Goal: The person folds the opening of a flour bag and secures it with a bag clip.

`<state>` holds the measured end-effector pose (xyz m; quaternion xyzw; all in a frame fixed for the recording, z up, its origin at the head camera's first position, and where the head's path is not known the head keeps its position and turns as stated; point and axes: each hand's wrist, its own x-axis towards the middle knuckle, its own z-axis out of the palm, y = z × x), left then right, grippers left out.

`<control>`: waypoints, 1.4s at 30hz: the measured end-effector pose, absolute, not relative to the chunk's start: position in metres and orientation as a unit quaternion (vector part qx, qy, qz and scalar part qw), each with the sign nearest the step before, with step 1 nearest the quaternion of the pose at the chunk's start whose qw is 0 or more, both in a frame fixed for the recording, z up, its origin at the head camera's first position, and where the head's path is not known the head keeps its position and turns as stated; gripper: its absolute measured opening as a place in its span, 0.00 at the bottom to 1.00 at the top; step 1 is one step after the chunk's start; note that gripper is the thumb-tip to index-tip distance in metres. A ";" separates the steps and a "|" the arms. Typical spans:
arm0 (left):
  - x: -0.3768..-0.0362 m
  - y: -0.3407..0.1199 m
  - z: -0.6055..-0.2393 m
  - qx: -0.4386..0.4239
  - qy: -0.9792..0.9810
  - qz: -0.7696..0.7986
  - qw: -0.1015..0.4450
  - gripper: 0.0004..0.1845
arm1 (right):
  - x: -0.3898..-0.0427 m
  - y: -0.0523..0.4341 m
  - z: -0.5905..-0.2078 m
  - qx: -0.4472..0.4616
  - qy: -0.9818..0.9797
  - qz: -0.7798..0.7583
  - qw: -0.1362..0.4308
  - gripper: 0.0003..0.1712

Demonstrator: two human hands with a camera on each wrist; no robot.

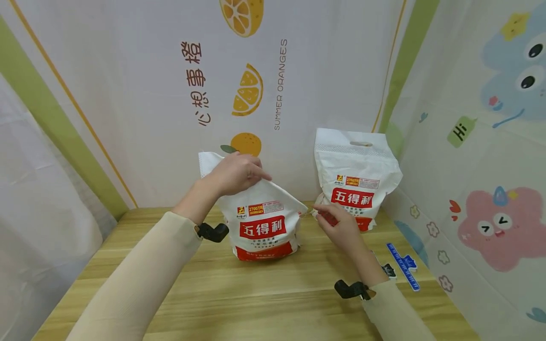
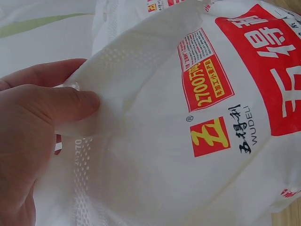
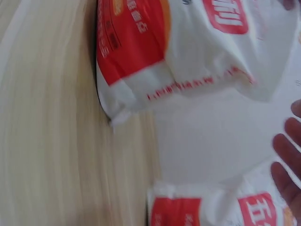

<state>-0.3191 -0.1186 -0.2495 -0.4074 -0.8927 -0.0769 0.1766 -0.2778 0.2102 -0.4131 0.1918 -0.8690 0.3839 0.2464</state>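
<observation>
Wooden table (image 1: pixel 264 293); printed sheets (image 1: pixel 141 94) wall it round. Left hand (image 1: pixel 234 173) pinches bag (image 1: pixel 262 227) top, 12 o'clock. Right hand (image 1: pixel 337 225), fingers loosely curled, empty, beside second bag (image 1: pixel 356 180), 2 o'clock.

wooden table (image 1: pixel 264 293) — orange-print backdrop (image 1: pixel 141 94), cartoon cloth (image 1: pixel 482 156) right

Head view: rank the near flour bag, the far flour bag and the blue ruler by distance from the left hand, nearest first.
1. Near flour bag, centre, its top pinched by the left hand.
2. Far flour bag, back right.
3. Blue ruler, right table edge.
</observation>
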 end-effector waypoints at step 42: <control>-0.317 -0.117 -0.251 -0.398 -0.899 -0.065 0.173 0.12 | -0.220 0.368 -0.451 -0.032 -0.979 0.194 -0.055 0.16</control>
